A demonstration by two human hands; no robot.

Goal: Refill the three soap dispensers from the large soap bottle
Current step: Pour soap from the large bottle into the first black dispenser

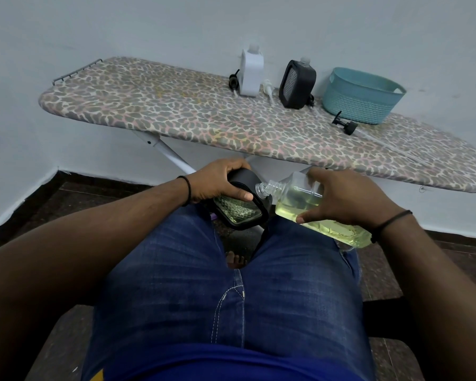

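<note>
My left hand [217, 181] grips a black soap dispenser [239, 209] with a clear patterned window, held over my lap. My right hand [344, 199] holds the large clear soap bottle [294, 200] of yellow liquid, tipped almost flat. Its open neck points left, right beside the dispenser's top. On the ironing board [176, 111] stand a white dispenser [251, 71] and a second black dispenser [296, 83], both with their pumps off.
Loose pump heads lie on the board: one black [234, 79] left of the white dispenser, one white [268, 88] between the two dispensers, one black [345, 125] in front of a teal basket [363, 96]. My jeans-clad legs fill the foreground; a wall stands behind.
</note>
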